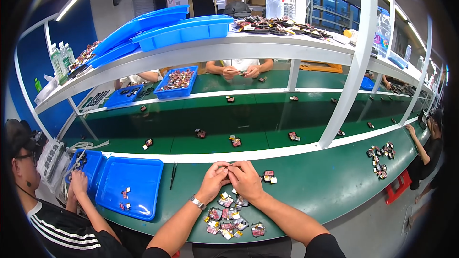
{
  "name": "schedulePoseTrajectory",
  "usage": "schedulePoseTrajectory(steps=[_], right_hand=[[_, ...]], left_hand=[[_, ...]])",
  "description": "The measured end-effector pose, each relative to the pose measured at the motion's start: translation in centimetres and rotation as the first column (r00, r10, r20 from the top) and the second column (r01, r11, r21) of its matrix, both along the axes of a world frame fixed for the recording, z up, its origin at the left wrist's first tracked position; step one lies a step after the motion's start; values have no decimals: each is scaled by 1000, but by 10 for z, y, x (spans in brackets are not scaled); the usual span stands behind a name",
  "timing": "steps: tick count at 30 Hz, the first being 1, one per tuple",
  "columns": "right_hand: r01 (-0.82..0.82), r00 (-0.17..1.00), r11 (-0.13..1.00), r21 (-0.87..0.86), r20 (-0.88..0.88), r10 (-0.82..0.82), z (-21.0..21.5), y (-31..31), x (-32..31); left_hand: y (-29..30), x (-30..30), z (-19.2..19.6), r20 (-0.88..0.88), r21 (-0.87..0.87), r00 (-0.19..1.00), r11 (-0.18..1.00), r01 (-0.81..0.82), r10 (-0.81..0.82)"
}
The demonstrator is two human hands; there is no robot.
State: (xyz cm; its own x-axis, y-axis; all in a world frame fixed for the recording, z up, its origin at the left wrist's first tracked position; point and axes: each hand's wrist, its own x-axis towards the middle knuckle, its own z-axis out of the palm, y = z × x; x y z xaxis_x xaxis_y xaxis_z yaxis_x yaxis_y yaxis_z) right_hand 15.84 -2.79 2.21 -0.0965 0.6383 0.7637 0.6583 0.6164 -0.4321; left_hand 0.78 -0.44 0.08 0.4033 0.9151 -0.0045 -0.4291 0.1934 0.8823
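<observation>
My left hand [213,181], with a metal-banded watch [198,202] on its wrist, and my right hand [247,181] meet over the green bench. Both have their fingertips pinched together around something small that the fingers mostly hide. Between my forearms lies a loose cluster of small black-cased electronic assemblies [227,213] with red boards and silver and yellow parts. A few more assemblies [270,177] sit just right of my right hand. Dark tweezers [173,176] rest on the bench left of my hands.
A blue tray [129,168] with two small red-and-white parts is at left, beside a co-worker's hands [79,184]. Beyond a white rail [215,159], spaced assemblies [235,141] lie on a green belt. A shelf post [351,62] rises at right; more assemblies [381,153] lie far right.
</observation>
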Motion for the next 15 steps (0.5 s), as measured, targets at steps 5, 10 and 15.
schedulePoseTrajectory(steps=[5, 10, 15], right_hand=[[-114, 967, 981, -154, -245, 74, -4, 3, 4], [-189, 936, 938, -292, -343, 82, -9, 6, 4], [-187, 925, 945, -269, -372, 77, -6, 4, 4]], left_hand=[[1, 3, -8, -84, 28, 991, 995, -99, 101], [-1, 3, -10, -213, 152, 963, 979, -135, 166], [-2, 5, -8, -155, 139, 980, 985, -100, 121]])
